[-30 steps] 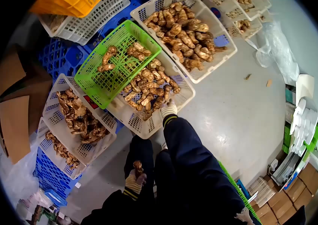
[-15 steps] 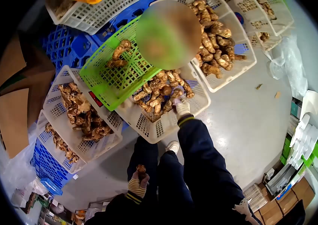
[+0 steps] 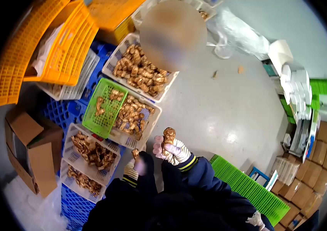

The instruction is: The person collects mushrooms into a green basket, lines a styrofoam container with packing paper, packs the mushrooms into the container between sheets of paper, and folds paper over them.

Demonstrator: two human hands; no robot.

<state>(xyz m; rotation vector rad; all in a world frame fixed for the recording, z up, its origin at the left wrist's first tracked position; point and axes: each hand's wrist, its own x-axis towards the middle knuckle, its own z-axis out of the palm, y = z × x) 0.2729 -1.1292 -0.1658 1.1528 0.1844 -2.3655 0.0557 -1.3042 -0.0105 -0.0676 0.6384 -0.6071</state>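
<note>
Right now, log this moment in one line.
right hand: holds mushroom | left hand: holds second mushroom | green basket: mushrooms inside

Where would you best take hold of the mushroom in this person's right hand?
Probably by the thick, rounded end of the mushroom, coming from the far side: that end sticks out clear of the right hand, which partly covers the narrower part.

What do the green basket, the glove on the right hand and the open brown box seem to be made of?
Green basket: probably moulded plastic, smooth; even colour, regular holes. Glove on the right hand: likely knitted fabric, judging by its fine stripes; the pale purple finger parts may be rubber-coated. Open brown box: apparently matt cardboard, from its flat, folded-out flaps.
</note>
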